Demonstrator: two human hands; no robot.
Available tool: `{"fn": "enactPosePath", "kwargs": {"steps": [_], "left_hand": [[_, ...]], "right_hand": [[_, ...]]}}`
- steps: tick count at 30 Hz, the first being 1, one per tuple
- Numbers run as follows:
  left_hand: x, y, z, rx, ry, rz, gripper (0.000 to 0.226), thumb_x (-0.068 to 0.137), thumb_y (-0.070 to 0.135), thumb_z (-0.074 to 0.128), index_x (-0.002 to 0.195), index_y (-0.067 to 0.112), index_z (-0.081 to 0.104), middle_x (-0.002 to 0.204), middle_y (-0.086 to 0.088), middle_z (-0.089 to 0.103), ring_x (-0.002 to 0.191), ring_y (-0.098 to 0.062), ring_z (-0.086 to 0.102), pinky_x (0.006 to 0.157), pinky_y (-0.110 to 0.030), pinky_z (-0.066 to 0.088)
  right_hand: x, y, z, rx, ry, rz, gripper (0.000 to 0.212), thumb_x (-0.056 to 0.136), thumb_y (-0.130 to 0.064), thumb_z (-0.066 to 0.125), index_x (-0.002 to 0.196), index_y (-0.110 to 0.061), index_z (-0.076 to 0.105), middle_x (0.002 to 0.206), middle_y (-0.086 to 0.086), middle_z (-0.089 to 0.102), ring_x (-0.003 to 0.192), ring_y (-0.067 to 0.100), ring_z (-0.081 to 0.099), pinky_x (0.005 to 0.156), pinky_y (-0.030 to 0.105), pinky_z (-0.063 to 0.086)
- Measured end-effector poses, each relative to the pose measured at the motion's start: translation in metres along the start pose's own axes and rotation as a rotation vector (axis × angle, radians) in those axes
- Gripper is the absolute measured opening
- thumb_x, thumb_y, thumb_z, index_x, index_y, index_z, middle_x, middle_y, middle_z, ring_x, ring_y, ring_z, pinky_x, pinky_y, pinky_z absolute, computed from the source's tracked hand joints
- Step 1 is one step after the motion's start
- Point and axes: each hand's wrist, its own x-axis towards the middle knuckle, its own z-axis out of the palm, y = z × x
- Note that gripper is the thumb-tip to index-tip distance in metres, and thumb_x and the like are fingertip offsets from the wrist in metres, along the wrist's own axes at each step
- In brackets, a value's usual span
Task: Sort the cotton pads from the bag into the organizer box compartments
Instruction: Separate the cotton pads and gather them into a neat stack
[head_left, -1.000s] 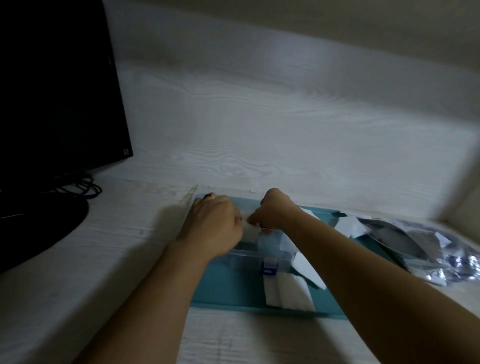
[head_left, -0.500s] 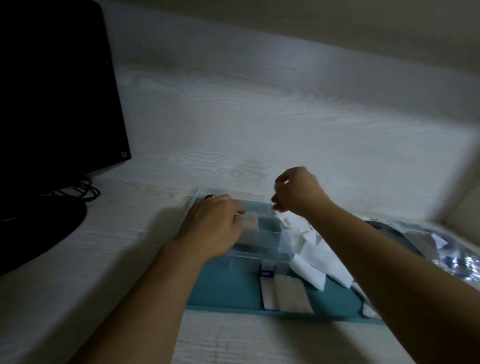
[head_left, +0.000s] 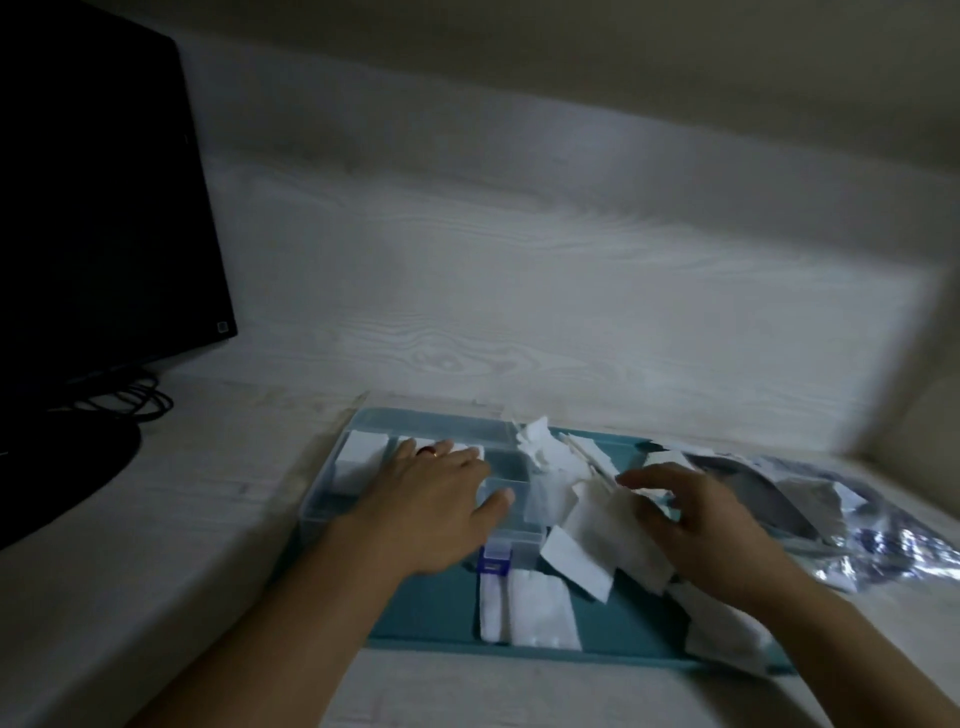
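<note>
— Where do the loose pads lie from my hands?

— The scattered pile of white square cotton pads (head_left: 582, 514) lies on the flat teal tray (head_left: 431, 597), just right of the clear plastic organizer box (head_left: 358, 493). My right hand (head_left: 696, 519) hovers over that pile, fingers loosely curled, nothing pinched that I can make out.

— And the left?

— My left hand (head_left: 431, 499) rests flat on the box, fingers straight, holding nothing. One white pad stack (head_left: 361, 457) already sits in the far-left compartment.

— So which hand picks?

— The right, I'd judge; it's nearer. The pads then travel leftward to the box. The crinkled silvery plastic bag (head_left: 831, 514) lies farther right.
</note>
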Motion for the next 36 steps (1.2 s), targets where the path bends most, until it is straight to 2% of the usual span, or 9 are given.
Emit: {"fn": "enactPosePath", "kwargs": {"steps": [7, 11, 14, 17, 20, 23, 28, 31, 36], "left_hand": [[0.002, -0.004, 0.000, 0.005, 0.020, 0.002, 0.057, 0.103, 0.050, 0.024, 0.156, 0.029, 0.023, 0.164, 0.012, 0.017, 0.150, -0.008, 0.013, 0.123, -0.034, 0.004], [-0.001, 0.001, -0.005, 0.011, 0.065, 0.023, 0.061, 0.101, 0.057, 0.021, 0.154, 0.029, 0.026, 0.162, 0.011, 0.022, 0.148, -0.008, 0.020, 0.121, -0.031, 0.010], [-0.005, 0.022, -0.010, 0.019, 0.244, 0.118, 0.079, 0.086, 0.065, 0.003, 0.149, 0.030, 0.037, 0.155, 0.011, 0.037, 0.140, -0.011, 0.035, 0.117, -0.030, 0.017], [-0.011, 0.055, -0.001, 0.042, 0.324, 0.273, 0.061, 0.095, 0.056, 0.017, 0.140, 0.029, 0.047, 0.144, 0.010, 0.050, 0.135, -0.013, 0.043, 0.118, -0.035, 0.023], [-0.014, 0.075, 0.018, 0.141, 0.321, 0.402, 0.044, 0.096, 0.045, 0.033, 0.120, 0.027, 0.064, 0.123, 0.005, 0.067, 0.123, -0.018, 0.058, 0.114, -0.042, 0.032], [-0.010, 0.074, 0.033, 0.210, 0.248, 0.439, 0.044, 0.095, 0.047, 0.032, 0.116, 0.028, 0.065, 0.117, 0.007, 0.068, 0.123, -0.018, 0.057, 0.117, -0.048, 0.026], [-0.007, 0.073, 0.033, 0.193, 0.154, 0.426, 0.048, 0.101, 0.053, 0.027, 0.130, 0.027, 0.056, 0.121, 0.010, 0.062, 0.121, -0.011, 0.050, 0.121, -0.036, -0.014], [-0.008, 0.073, 0.032, 0.148, 0.121, 0.424, 0.041, 0.101, 0.051, 0.039, 0.129, 0.027, 0.055, 0.119, 0.011, 0.061, 0.116, -0.010, 0.051, 0.119, -0.030, -0.015], [-0.009, 0.075, 0.030, 0.096, 0.130, 0.417, 0.032, 0.103, 0.040, 0.041, 0.128, 0.031, 0.058, 0.120, 0.012, 0.061, 0.114, -0.009, 0.053, 0.123, -0.035, -0.004]], "right_hand": [[0.000, 0.006, -0.010, -0.111, -0.138, 0.047, 0.052, 0.094, -0.032, 0.058, 0.143, -0.030, 0.042, 0.133, -0.007, 0.056, 0.117, 0.014, 0.056, 0.094, 0.024, 0.044], [-0.002, 0.001, -0.004, -0.078, -0.110, -0.007, 0.040, 0.097, -0.023, 0.054, 0.137, -0.025, 0.052, 0.131, -0.005, 0.060, 0.112, 0.010, 0.057, 0.086, 0.013, 0.037], [-0.001, -0.001, 0.002, -0.028, -0.011, -0.024, 0.034, 0.096, -0.016, 0.055, 0.128, -0.024, 0.061, 0.116, -0.008, 0.065, 0.096, 0.004, 0.059, 0.075, 0.002, 0.037], [0.000, 0.000, 0.002, 0.078, 0.058, -0.028, 0.029, 0.093, -0.014, 0.061, 0.119, -0.024, 0.067, 0.097, -0.011, 0.065, 0.075, -0.007, 0.055, 0.063, 0.000, 0.040], [0.004, 0.004, -0.004, 0.071, 0.108, -0.013, 0.022, 0.092, -0.017, 0.063, 0.113, -0.022, 0.070, 0.082, -0.016, 0.062, 0.070, -0.004, 0.057, 0.059, 0.006, 0.044], [0.006, 0.012, -0.011, -0.039, 0.110, 0.057, 0.022, 0.092, -0.018, 0.062, 0.113, -0.019, 0.070, 0.082, -0.009, 0.063, 0.068, 0.005, 0.056, 0.060, 0.014, 0.042], [0.009, 0.025, -0.019, -0.117, 0.167, 0.177, 0.029, 0.092, -0.021, 0.059, 0.121, -0.017, 0.066, 0.102, 0.003, 0.071, 0.092, 0.019, 0.064, 0.080, 0.026, 0.048], [0.009, 0.028, -0.015, -0.243, 0.179, 0.152, 0.036, 0.092, -0.027, 0.060, 0.126, -0.018, 0.062, 0.116, 0.005, 0.067, 0.108, 0.023, 0.060, 0.091, 0.031, 0.048], [-0.001, 0.010, -0.022, -0.263, 0.010, -0.104, 0.039, 0.088, -0.044, 0.064, 0.123, -0.025, 0.063, 0.107, -0.006, 0.065, 0.097, 0.012, 0.057, 0.084, 0.029, 0.049]]}}
